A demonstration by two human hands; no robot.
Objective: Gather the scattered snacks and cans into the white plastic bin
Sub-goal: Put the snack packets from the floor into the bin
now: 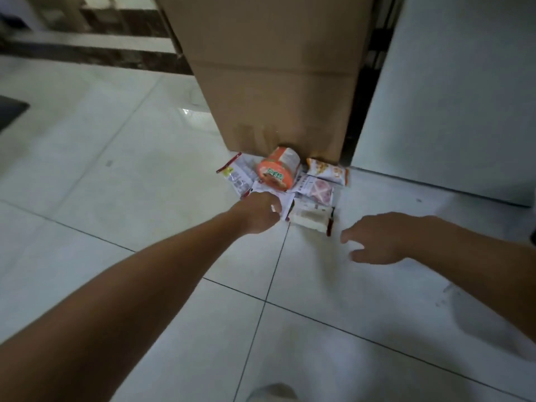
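Note:
Several snack packets lie in a heap on the tiled floor at the foot of a tall cardboard box. An orange instant-noodle cup (277, 169) lies on its side in the middle. A white and red packet (237, 177) is to its left, an orange packet (327, 171) to its right, and a pink and white packet (317, 192) in front. A pale packet (309, 218) lies nearest me. My left hand (259, 211) reaches the heap's near left edge, its fingers curled at a white packet (285, 202); the grip is hidden. My right hand (377, 237) hovers just right of the pale packet, fingers spread, holding nothing. No white bin is in view.
The tall cardboard box (275, 82) stands right behind the heap. A white panel or appliance (449, 97) rises on the right, with a dark gap between it and the box. Pale floor tiles (116, 169) spread to the left and towards me.

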